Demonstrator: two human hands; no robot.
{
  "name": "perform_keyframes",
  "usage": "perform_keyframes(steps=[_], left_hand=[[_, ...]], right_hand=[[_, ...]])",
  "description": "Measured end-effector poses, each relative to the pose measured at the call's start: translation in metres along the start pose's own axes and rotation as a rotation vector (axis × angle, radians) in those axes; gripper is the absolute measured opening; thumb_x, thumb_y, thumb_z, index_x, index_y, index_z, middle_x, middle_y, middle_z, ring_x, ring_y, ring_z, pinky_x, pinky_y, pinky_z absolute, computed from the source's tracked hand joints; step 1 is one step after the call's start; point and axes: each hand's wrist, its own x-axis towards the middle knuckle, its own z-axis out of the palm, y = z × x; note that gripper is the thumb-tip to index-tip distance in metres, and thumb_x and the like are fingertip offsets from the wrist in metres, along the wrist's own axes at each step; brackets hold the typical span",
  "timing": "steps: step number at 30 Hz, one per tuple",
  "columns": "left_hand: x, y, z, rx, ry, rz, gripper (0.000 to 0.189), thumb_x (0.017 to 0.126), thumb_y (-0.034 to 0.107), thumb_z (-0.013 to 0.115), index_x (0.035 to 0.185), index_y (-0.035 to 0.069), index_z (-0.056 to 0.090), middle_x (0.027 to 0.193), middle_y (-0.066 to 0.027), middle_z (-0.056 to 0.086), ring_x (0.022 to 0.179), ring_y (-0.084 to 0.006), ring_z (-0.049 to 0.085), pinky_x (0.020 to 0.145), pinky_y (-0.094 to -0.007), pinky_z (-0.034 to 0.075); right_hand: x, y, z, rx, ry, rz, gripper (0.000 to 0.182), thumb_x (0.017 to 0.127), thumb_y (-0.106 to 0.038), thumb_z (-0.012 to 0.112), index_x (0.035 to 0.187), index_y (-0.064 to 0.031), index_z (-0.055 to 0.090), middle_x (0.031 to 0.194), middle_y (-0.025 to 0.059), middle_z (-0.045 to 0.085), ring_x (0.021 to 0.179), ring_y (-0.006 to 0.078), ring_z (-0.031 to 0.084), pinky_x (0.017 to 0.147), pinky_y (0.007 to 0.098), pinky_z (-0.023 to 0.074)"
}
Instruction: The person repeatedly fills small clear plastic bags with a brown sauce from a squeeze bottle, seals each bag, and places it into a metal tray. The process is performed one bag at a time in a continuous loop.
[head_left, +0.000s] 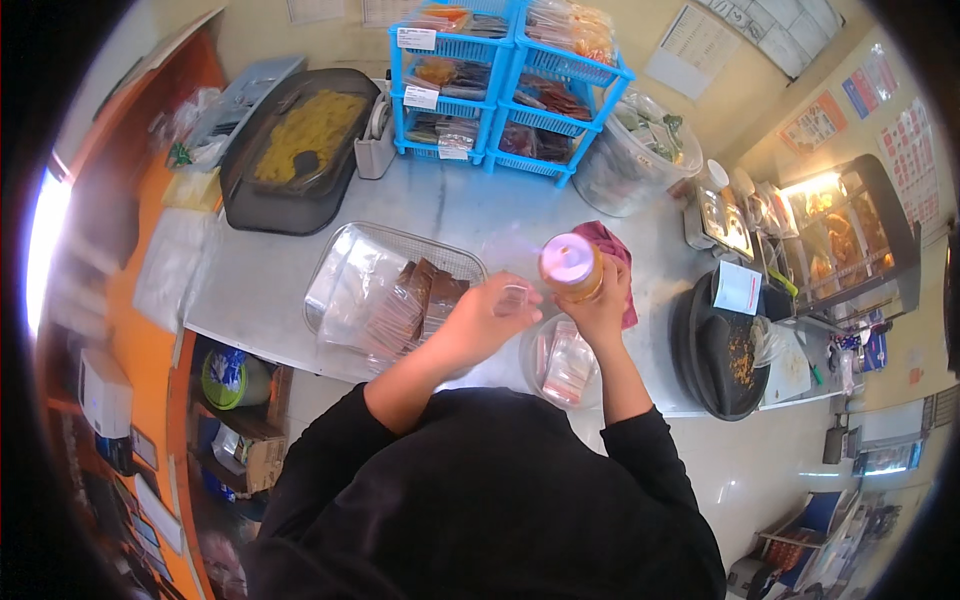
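Observation:
My right hand (604, 304) grips a squeeze bottle (571, 261) with a pale pinkish cap and amber contents, tilted towards the camera. My left hand (491, 311) is just left of it, fingers curled around a small clear plastic piece (514, 298), which looks like a small bag but is blurred. Behind the bottle lies a maroon cloth (619, 259). Below my right hand a round clear container (534, 360) holds flat sachets (566, 364) with reddish contents. To the left, a wire-mesh basket (319, 281) carries clear plastic bags (367, 274) and brown-filled sachets (427, 296), partly hidden by my left forearm.
A blue tiered rack (487, 101) of packets stands at the back, beside a clear tub (607, 176) of wrapped greens. A dark tray (247, 202) with yellow food sits back left. Black trays (694, 360) and a lit food warmer (847, 232) are at right.

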Motion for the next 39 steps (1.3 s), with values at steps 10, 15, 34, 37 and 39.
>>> perform_keyframes(steps=[10, 15, 34, 37, 39], left_hand=[[-0.002, 0.01, -0.017, -0.695, -0.225, -0.194, 0.049, 0.1, 0.015, 0.055, 0.14, -0.007, 0.038, 0.139, -0.0267, 0.049, 0.128, -0.0381, 0.052, 0.102, -0.0427, 0.047], [-0.004, 0.002, -0.015, -0.482, -0.359, 0.009, 0.045, 0.102, 0.015, 0.051, 0.142, -0.003, 0.041, 0.147, -0.019, 0.044, 0.134, -0.026, 0.045, 0.106, -0.0389, 0.044], [-0.018, 0.009, 0.002, -0.286, 0.019, 0.177, 0.006, 0.093, 0.001, 0.064, 0.097, -0.003, 0.061, 0.085, -0.0048, 0.067, 0.075, -0.0087, 0.064, 0.066, -0.0226, 0.051], [-0.017, -0.001, -0.003, -0.105, -0.017, 0.29, 0.011, 0.094, 0.002, 0.063, 0.102, -0.004, 0.058, 0.084, -0.0083, 0.066, 0.073, -0.0131, 0.067, 0.064, -0.0247, 0.055], [-0.017, -0.001, -0.002, -0.099, -0.031, 0.313, 0.01, 0.094, 0.001, 0.063, 0.101, -0.004, 0.059, 0.084, -0.0075, 0.066, 0.072, -0.0122, 0.067, 0.062, -0.0235, 0.054]], right_hand=[[-0.021, 0.009, 0.015, 0.137, 0.275, 0.12, 0.077, 0.066, -0.021, 0.089, 0.129, -0.0036, 0.047, 0.127, 0.0147, 0.049, 0.116, 0.0281, 0.051, 0.099, 0.0408, 0.0409], [-0.032, -0.082, -0.032, 0.663, -0.189, 0.123, 0.037, 0.08, -0.015, 0.079, 0.112, -0.0033, 0.063, 0.112, 0.0116, 0.064, 0.098, 0.0205, 0.058, 0.087, 0.0328, 0.0426], [-0.026, -0.097, -0.054, 0.711, -0.149, 0.055, 0.012, 0.083, -0.012, 0.078, 0.087, -0.0029, 0.07, 0.085, 0.0066, 0.068, 0.081, 0.0159, 0.06, 0.077, 0.0288, 0.0444], [-0.025, -0.1, -0.055, 0.68, -0.19, 0.019, 0.011, 0.083, -0.009, 0.077, 0.088, -0.002, 0.07, 0.085, 0.006, 0.068, 0.08, 0.0148, 0.059, 0.076, 0.0285, 0.0441], [-0.024, -0.101, -0.054, 0.661, -0.238, -0.014, 0.01, 0.083, -0.002, 0.075, 0.09, 0.0005, 0.069, 0.085, 0.0051, 0.066, 0.08, 0.0119, 0.057, 0.074, 0.0271, 0.0431]])
